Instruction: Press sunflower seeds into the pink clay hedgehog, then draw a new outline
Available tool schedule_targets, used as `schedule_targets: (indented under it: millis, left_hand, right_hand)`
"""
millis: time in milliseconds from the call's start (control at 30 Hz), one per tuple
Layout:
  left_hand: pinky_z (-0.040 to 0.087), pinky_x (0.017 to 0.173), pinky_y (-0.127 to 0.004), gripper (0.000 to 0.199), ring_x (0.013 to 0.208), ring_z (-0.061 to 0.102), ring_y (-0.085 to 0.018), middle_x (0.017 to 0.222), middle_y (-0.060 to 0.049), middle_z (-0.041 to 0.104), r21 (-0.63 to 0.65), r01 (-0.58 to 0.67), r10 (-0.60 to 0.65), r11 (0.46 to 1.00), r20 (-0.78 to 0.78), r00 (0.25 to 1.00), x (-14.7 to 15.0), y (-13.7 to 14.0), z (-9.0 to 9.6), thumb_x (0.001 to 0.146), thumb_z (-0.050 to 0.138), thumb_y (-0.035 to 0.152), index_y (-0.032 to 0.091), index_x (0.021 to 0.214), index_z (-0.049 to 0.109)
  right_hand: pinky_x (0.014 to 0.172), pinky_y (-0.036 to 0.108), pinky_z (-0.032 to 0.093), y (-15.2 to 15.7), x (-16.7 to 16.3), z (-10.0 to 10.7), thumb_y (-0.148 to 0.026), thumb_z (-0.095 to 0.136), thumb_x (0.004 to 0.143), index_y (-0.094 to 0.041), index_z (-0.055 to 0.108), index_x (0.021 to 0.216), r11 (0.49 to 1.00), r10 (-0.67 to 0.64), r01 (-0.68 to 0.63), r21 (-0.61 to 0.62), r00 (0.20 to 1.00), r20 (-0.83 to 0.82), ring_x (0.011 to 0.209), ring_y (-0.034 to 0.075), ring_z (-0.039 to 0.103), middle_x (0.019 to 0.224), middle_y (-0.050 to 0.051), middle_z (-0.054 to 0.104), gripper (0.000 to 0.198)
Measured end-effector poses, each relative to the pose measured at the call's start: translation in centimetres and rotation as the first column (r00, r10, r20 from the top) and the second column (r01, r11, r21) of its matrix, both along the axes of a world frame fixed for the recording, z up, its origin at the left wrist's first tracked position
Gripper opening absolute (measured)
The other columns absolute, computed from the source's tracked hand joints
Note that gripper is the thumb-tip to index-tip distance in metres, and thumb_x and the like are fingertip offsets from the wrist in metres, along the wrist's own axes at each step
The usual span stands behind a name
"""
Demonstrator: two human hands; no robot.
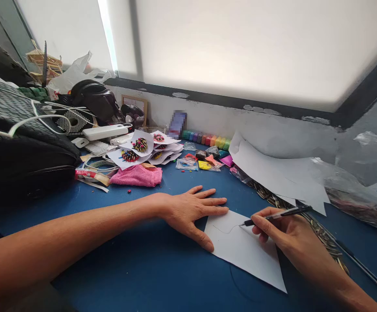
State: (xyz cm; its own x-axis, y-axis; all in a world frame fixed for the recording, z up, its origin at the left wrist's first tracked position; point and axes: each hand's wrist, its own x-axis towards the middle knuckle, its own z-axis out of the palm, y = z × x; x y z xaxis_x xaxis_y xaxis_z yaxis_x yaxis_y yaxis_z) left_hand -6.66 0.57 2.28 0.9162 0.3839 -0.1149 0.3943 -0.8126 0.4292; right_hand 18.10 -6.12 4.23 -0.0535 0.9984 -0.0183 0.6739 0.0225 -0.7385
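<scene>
A sheet of white paper [243, 253] lies at a slant on the blue table, with a thin curved pen line on its upper left part. My right hand [285, 232] grips a black pen [282, 213], its tip touching the paper at the line's right end. Flat and with fingers spread, my left hand [196, 212] rests at the paper's left edge, partly on the table. Striped sunflower seeds [321, 234] lie in a row behind and beside my right hand.
Larger white sheets [275, 171] and a clear plastic bag [363, 195] lie at the right. Behind are coloured clay packets [204, 165], papers with seed-and-clay pieces [140, 145], a pink cloth [136, 175] and a phone [177, 125]. A black bag [22, 151] stands left.
</scene>
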Motion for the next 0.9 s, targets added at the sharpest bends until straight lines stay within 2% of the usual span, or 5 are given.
schedule_targets:
  millis: [433,633,900]
  left_hand:
    - [-0.008,0.115,-0.054,0.094,0.146,-0.008,-0.031,0.160,-0.003,0.007,-0.006,0.005,-0.005,1.000,0.007,1.000,-0.1,0.1,-0.2,0.082,0.054,0.071,0.025,0.154,0.016]
    - [-0.009,0.115,-0.054,0.094,0.146,-0.007,-0.032,0.160,-0.002,0.006,-0.012,-0.002,0.002,1.000,0.010,1.000,0.0,0.2,-0.3,0.081,0.054,0.072,0.027,0.154,0.015]
    - [-0.006,0.116,-0.053,0.090,0.146,-0.008,-0.030,0.160,-0.002,0.007,0.002,0.002,-0.002,1.000,0.004,1.000,0.0,0.1,-0.3,0.084,0.051,0.070,0.026,0.154,0.016]
  right_hand:
    - [0.057,0.030,0.051,0.1,0.7,1.2,-0.063,0.054,0.076,-0.021,0.065,0.066,0.999,0.023,-0.020,-0.037,0.995,0.096,0.061,0.021,0.064,0.062,0.006,0.069,0.044]
    - [0.050,0.028,0.045,-0.1,1.0,1.8,-0.059,0.053,0.076,-0.022,0.064,0.065,0.998,0.058,-0.051,-0.045,0.984,0.171,0.055,0.019,0.059,0.059,0.005,0.066,0.041]
    - [0.052,0.027,0.036,-0.2,1.6,1.5,-0.049,0.054,0.078,-0.022,0.059,0.065,0.991,0.074,-0.050,-0.126,0.978,0.195,0.054,0.015,0.049,0.056,-0.001,0.055,0.030]
